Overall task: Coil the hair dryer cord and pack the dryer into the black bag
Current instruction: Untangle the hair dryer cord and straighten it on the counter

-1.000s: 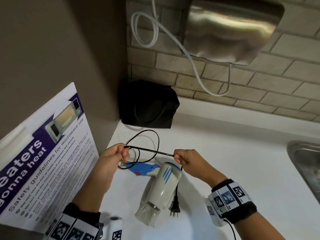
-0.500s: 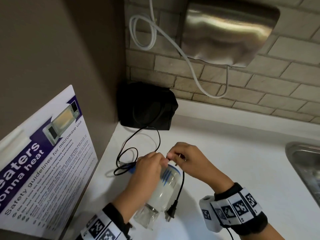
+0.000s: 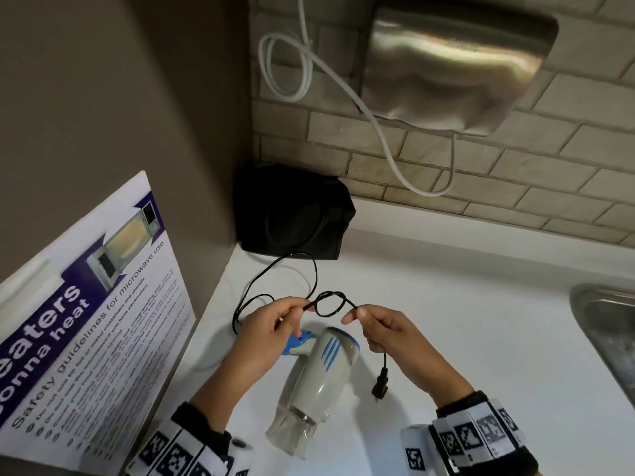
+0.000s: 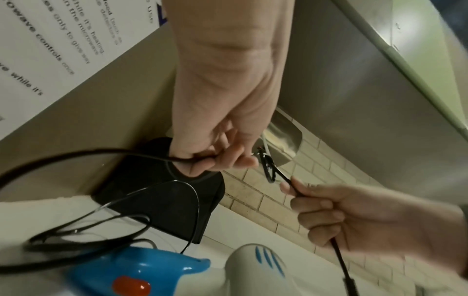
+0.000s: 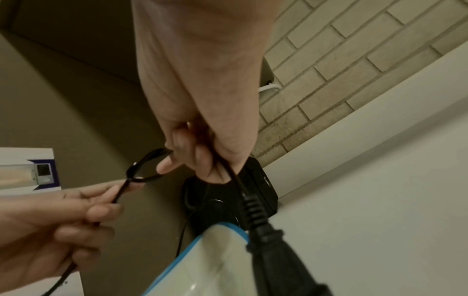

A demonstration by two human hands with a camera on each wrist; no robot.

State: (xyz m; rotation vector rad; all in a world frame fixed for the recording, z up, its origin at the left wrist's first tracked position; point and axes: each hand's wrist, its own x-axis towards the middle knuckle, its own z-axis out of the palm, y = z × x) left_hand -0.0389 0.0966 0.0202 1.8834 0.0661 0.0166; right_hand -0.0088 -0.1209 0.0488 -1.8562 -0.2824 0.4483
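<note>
A white hair dryer [image 3: 318, 379] with a blue handle [image 3: 298, 343] lies on the white counter [image 3: 464, 338], nozzle toward me. Its thin black cord [image 3: 311, 269] trails in loose loops toward the black bag [image 3: 292, 214] in the back corner. My left hand [image 3: 275, 324] pinches the cord at one side of a small tight loop [image 3: 330, 304]; my right hand [image 3: 374, 324] pinches the other side. The plug [image 3: 380, 384] dangles below my right hand. The left wrist view shows the left hand [image 4: 228, 158], the loop [image 4: 268, 168] and the right hand [image 4: 329, 212]. The plug [image 5: 268, 226] fills the right wrist view.
A microwave safety poster [image 3: 86, 324] leans against the brown wall on the left. A steel hand dryer [image 3: 453, 63] with a white cable [image 3: 343, 91] hangs on the brick wall above. A steel sink [image 3: 608, 338] borders the counter at the right.
From a taut cord stretched between them, my hands came together over the dryer, then parted slightly; a small tight loop now sits between them. The plug has lifted off the counter.
</note>
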